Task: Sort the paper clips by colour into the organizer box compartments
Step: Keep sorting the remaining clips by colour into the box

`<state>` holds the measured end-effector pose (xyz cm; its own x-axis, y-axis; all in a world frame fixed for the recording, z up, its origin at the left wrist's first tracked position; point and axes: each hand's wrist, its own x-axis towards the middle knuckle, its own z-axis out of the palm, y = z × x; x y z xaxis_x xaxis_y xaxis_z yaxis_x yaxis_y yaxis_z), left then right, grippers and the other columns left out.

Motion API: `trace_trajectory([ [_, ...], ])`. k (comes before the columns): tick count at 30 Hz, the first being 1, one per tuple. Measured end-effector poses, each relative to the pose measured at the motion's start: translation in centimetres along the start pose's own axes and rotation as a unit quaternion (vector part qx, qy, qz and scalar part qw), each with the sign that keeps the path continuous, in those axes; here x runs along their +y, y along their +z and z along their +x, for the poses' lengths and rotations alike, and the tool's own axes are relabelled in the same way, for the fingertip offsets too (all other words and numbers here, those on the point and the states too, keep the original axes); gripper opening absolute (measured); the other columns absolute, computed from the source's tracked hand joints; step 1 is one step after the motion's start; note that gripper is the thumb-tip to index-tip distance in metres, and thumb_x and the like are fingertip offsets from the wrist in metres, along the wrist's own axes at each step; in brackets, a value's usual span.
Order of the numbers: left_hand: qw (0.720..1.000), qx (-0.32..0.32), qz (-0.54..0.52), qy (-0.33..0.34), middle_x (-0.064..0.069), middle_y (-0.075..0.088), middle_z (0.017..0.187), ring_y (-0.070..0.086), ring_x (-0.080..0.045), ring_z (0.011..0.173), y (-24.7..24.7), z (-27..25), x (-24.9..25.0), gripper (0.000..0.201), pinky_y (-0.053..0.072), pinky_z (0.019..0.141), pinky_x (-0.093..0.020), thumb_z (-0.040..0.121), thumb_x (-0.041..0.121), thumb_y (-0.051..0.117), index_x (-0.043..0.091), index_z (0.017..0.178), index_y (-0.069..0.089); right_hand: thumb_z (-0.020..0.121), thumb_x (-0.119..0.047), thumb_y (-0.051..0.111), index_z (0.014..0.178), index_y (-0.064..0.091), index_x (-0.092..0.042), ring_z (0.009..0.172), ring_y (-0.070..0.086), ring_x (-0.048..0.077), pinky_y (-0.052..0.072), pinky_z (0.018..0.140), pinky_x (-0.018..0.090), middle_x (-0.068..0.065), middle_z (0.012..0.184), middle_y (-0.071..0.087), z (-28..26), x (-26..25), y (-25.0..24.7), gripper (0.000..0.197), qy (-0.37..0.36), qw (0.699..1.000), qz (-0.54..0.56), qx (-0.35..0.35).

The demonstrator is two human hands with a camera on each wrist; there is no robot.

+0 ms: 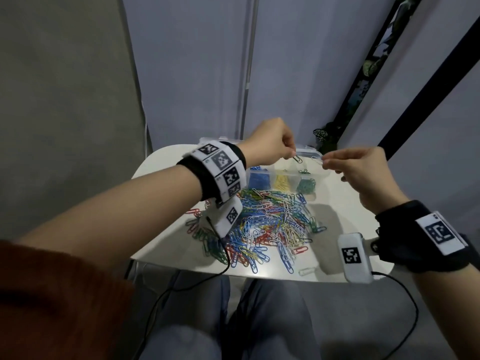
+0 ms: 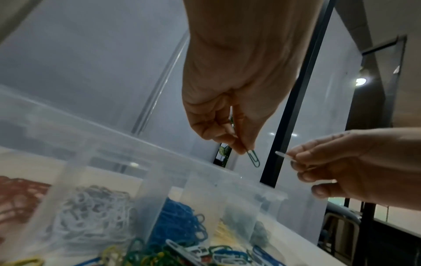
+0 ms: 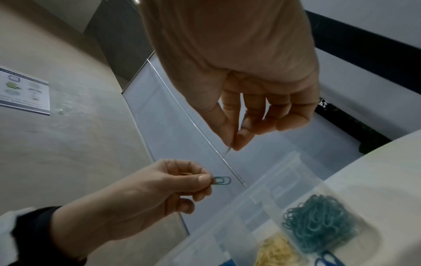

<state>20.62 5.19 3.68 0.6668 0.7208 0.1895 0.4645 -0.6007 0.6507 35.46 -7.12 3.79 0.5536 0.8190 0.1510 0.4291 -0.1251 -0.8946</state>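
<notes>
Your left hand is raised over the far side of the table, above the box. Its thumb and forefinger pinch one end of a green clip, and the clip hangs down from them; the other fingers are curled in. Your right hand is up at the same height, just to the right, and its thumb and forefinger pinch a white clip that points left toward the green one. The two clips are near each other but apart.

The box is clear plastic and stands at the far edge of the table, with its lid open behind it. From left to right its compartments hold red clips, white clips, blue clips, yellow clips and green clips. A few green ones also lie in a compartment in the far row.

The pile of mixed clips, red, blue, green, yellow and white, is spread over the middle of the table, near side of the box and touching its front wall. One white clip lies by itself at the near edge of the table, right of the pile
</notes>
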Motion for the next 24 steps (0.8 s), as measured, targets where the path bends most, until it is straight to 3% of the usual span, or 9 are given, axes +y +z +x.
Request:
trace_trajectory([
  [5,1.0,-0.008,-0.027,-0.014,0.0,0.07,0.071,0.058,-0.005,0.061,2.4,1.3,0.8,0.006,0.043,0.059,-0.02,0.082,0.013,0.074,0.007,0.083,0.077,0.075,0.004,0.073,0.084,0.073,-0.005,0.042,0.046,-0.006,0.034,0.046,0.007,-0.016,0.045,0.06,0.2,0.4,-0.5,0.013,-0.001,1.0,0.0,0.01],
  [7,0.999,-0.017,-0.027,-0.016,-0.004,0.072,0.082,0.061,-0.01,0.071,2.7,1.6,1.2,0.011,0.044,0.066,-0.021,0.083,0.014,0.074,0.008,0.091,0.077,0.075,0.005,0.072,0.084,0.073,-0.003,0.042,0.045,-0.005,0.034,0.045,0.008,-0.015,0.046,0.059,0.3,0.4,-0.4,0.013,0.0,1.0,0.004,0.012],
  [10,1.0,-0.023,-0.004,-0.019,-0.006,0.068,0.11,0.061,-0.017,0.099,2.4,1.3,1.3,0.033,0.042,0.08,-0.021,0.086,0.022,0.072,0.011,0.117,0.068,0.073,0.005,0.073,0.083,0.073,-0.001,0.039,0.04,-0.002,0.031,0.043,0.01,-0.013,0.045,0.058,0.5,0.3,0.2,0.012,0.004,1.0,0.008,0.006],
  [12,1.0,-0.006,0.017,-0.016,-0.005,0.062,0.123,0.056,-0.015,0.101,1.2,0.7,0.8,0.043,0.038,0.084,-0.02,0.089,0.026,0.069,0.014,0.129,0.059,0.073,0.006,0.074,0.083,0.073,-0.001,0.038,0.038,0.0,0.03,0.041,0.01,-0.011,0.046,0.059,0.5,-0.2,1.0,0.012,0.0,1.0,0.009,-0.006],
  [14,0.999,0.027,0.026,-0.024,-0.005,0.056,0.127,0.052,-0.015,0.101,-0.6,-0.2,-0.2,0.044,0.038,0.087,-0.022,0.091,0.027,0.066,0.015,0.132,0.055,0.074,0.006,0.073,0.086,0.073,-0.001,0.038,0.042,-0.003,0.032,0.043,0.007,-0.003,0.055,0.062,0.6,-1.2,2.3,0.014,-0.019,1.0,0.006,-0.022],
  [17,0.992,0.097,0.028,-0.071,-0.009,0.05,0.127,0.051,-0.025,0.114,-3.8,-2.0,-3.2,0.042,0.041,0.101,-0.033,0.09,0.028,0.065,0.017,0.129,0.054,0.074,0.004,0.074,0.088,0.074,-0.001,0.039,0.045,-0.005,0.033,0.043,0.006,0.004,0.065,0.063,0.8,-3.1,5.0,0.014,-0.046,0.997,-0.006,-0.055],
  [20,0.978,0.136,0.049,-0.148,-0.014,0.046,0.131,0.044,-0.031,0.123,-6.3,-4.2,-6.4,0.045,0.037,0.106,-0.042,0.091,0.029,0.064,0.015,0.131,0.05,0.074,0.005,0.074,0.082,0.073,0.0,0.039,0.045,-0.005,0.035,0.044,0.009,0.003,0.063,0.062,0.8,-4.6,8.2,0.009,-0.05,0.993,-0.027,-0.101],
  [24,0.965,0.09,0.08,-0.232,-0.016,0.04,0.142,0.036,-0.032,0.133,-7.4,-7.0,-9.1,0.057,0.032,0.111,-0.043,0.093,0.035,0.061,0.012,0.141,0.04,0.075,0.004,0.074,0.069,0.07,-0.004,0.063,0.059,0.012,0.049,0.064,0.026,0.004,0.067,0.067,0.9,-4.9,11.7,0.01,-0.043,0.987,-0.07,-0.141],
])
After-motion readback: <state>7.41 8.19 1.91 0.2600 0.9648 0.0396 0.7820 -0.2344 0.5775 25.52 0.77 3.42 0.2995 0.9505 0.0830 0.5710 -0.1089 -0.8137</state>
